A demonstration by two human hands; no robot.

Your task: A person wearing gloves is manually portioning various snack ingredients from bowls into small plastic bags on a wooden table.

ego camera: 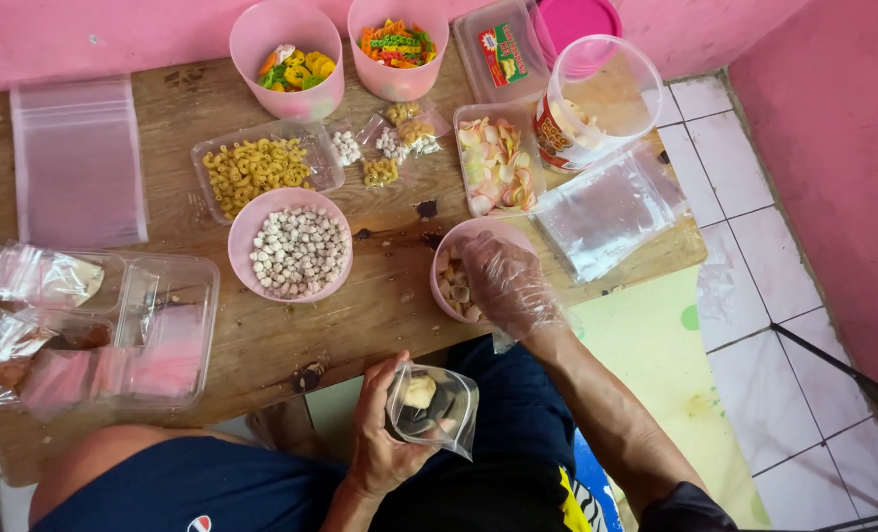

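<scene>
The left hand is down near the lap, fingers curled around a small clear bag held open at the top, with a pale snack piece sitting inside it. The right hand, in a thin plastic glove, is up on the counter, dipped into a pink bowl at the front edge; its fingers bend down among the pale chunks there, though I cannot tell whether they have closed on one. So the bag sits below and to the left of the gloved hand, well off the counter, with the counter edge between them.

Just left of that bowl stands another pink bowl full of small whitish balls. Behind it lies a clear tray of yellow curls, and behind the right hand a tray of pink and white crackers. Two pink cups of coloured snacks stand at the back by the wall, with a clear tub tilted beside them. A few small filled bags lie in the middle. A stack of empty bags rests far left, another far right, and a clear box sits near the left edge
</scene>
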